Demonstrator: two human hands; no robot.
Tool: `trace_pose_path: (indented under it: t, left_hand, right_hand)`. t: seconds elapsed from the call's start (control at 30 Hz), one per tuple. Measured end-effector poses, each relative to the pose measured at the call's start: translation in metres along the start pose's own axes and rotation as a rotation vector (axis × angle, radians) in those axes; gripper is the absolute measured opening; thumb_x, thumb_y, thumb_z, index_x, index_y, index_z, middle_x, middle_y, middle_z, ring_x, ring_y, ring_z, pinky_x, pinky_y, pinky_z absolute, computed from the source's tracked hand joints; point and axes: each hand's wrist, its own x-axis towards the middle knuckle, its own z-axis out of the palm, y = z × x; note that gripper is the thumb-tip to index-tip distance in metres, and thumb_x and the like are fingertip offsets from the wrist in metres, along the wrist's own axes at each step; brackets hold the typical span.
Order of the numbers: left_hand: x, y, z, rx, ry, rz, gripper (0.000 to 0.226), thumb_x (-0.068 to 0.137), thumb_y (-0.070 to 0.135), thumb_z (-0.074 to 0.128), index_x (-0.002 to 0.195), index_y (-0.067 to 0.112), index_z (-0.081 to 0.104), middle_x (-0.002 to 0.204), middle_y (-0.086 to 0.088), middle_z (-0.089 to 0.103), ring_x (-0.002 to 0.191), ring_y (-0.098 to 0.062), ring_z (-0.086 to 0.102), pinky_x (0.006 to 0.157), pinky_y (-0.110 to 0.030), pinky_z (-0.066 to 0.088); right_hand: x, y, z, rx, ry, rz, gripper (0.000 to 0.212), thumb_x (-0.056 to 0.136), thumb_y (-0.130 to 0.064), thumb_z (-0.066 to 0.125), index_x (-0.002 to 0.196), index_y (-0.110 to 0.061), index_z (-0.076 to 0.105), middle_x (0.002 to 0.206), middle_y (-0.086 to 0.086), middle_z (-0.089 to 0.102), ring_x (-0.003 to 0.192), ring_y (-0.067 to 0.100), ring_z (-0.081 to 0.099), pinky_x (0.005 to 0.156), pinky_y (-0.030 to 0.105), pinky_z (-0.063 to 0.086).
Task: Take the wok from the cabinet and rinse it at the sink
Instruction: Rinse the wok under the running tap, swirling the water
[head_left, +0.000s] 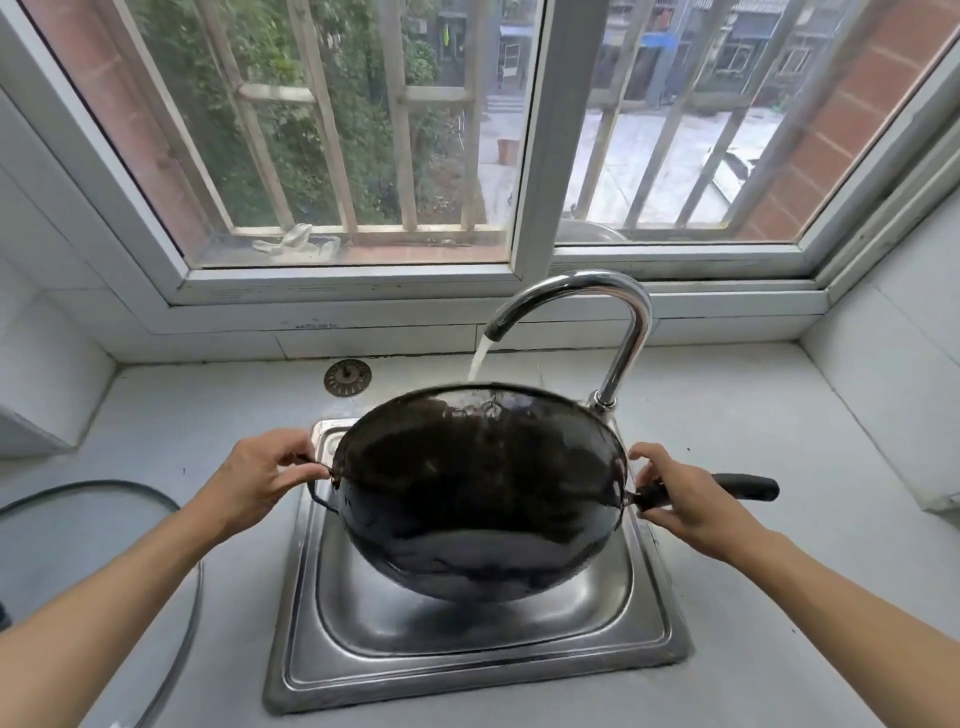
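Daylight came through a wide window (363, 130) with white frames and metal bars, set in the wall right behind the sink (467, 639). Beyond the glass were green trees on the left and a paved yard with buildings on the right. A crumpled pale cloth (296, 243) lay on the outer ledge.

The desk (779, 597) was a pale grey, matte surface that ran along the white-tiled wall and carried a small square stainless sink sunk into it. A round metal strainer (348, 378) lay on the desk behind the sink, near the wall. At the left edge, the curved rim of a glass lid (171, 519) was visible.

The black wok (478, 493) was held above the sink basin, tilted with its inside facing the camera. Water (479, 358) ran from the curved chrome faucet (597, 306) onto its far rim. The left hand (260, 478) pinched the small loop handle on the wok's left side. The right hand (685, 499) was closed around the base of the long black handle (743, 487), which stuck out to the right over the desk.
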Motion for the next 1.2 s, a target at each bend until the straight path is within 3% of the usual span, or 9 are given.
trace_pose_path:
  t: [0.17,0.27,0.5,0.7,0.97,1.07,1.2]
  left_hand:
    - [-0.031,0.000,-0.004,0.155,0.013,0.194,0.027,0.081,0.047,0.073,0.077,0.026,0.057,0.080,0.012,0.055,0.071,-0.010,0.056,0.066,-0.030,0.048]
    - [-0.054,0.000,-0.003,0.242,0.028,0.287,0.032,0.082,0.059,0.060,0.079,0.027,0.052,0.086,0.014,0.051,0.076,-0.010,0.053,0.066,-0.029,0.049]
    - [-0.087,0.003,0.000,0.544,0.173,0.484,0.046,0.089,0.052,0.050,0.071,0.011,0.059,0.098,-0.008,0.064,0.085,-0.027,0.060,0.074,-0.037,0.051]
    - [-0.084,0.002,-0.006,0.664,0.268,0.434,0.062,0.098,0.058,0.031,0.071,0.010,0.060,0.103,-0.009,0.064,0.089,-0.027,0.058,0.075,-0.038,0.046]
    - [-0.072,-0.012,-0.001,0.715,0.227,0.364,0.069,0.099,0.061,0.021,0.072,0.010,0.059,0.103,-0.009,0.064,0.094,-0.029,0.059,0.073,-0.038,0.046]
    - [-0.073,-0.007,0.004,0.740,0.170,0.343,0.060,0.093,0.060,0.032,0.072,0.010,0.060,0.103,-0.009,0.065,0.096,-0.028,0.058,0.075,-0.036,0.044]
    - [-0.076,0.000,0.007,0.767,0.055,0.297,0.038,0.075,0.048,0.068,0.069,0.011,0.058,0.108,-0.012,0.067,0.097,-0.031,0.063,0.078,-0.037,0.047]
  right_hand:
    - [-0.011,-0.004,-0.003,-0.083,0.023,-0.060,0.060,0.073,-0.003,0.072,0.118,-0.032,0.044,0.088,-0.013,0.059,0.079,0.011,0.058,0.075,0.027,0.049]
    - [-0.021,-0.008,-0.004,-0.145,0.047,-0.099,0.055,0.073,-0.001,0.071,0.120,-0.022,0.051,0.090,-0.008,0.057,0.085,0.015,0.055,0.077,0.024,0.044]
    - [-0.032,-0.022,-0.008,-0.239,0.027,-0.176,0.045,0.070,0.000,0.070,0.112,-0.013,0.058,0.100,0.000,0.057,0.095,0.020,0.053,0.080,0.034,0.050]
    - [-0.011,-0.038,-0.001,-0.252,0.112,-0.188,0.028,0.071,0.002,0.066,0.094,-0.011,0.060,0.089,0.005,0.060,0.085,0.028,0.055,0.073,0.040,0.048]
    - [0.014,-0.039,0.017,-0.212,0.076,-0.108,0.030,0.067,0.003,0.064,0.091,-0.014,0.058,0.088,0.002,0.058,0.083,0.026,0.052,0.074,0.037,0.045]
    - [0.016,-0.035,0.023,-0.189,0.079,-0.062,0.031,0.067,0.003,0.065,0.090,-0.017,0.057,0.088,-0.001,0.057,0.082,0.023,0.050,0.073,0.036,0.044]
    - [0.016,-0.029,0.031,-0.162,0.056,-0.025,0.033,0.065,0.004,0.064,0.088,-0.019,0.055,0.086,-0.004,0.055,0.080,0.021,0.049,0.073,0.035,0.043]
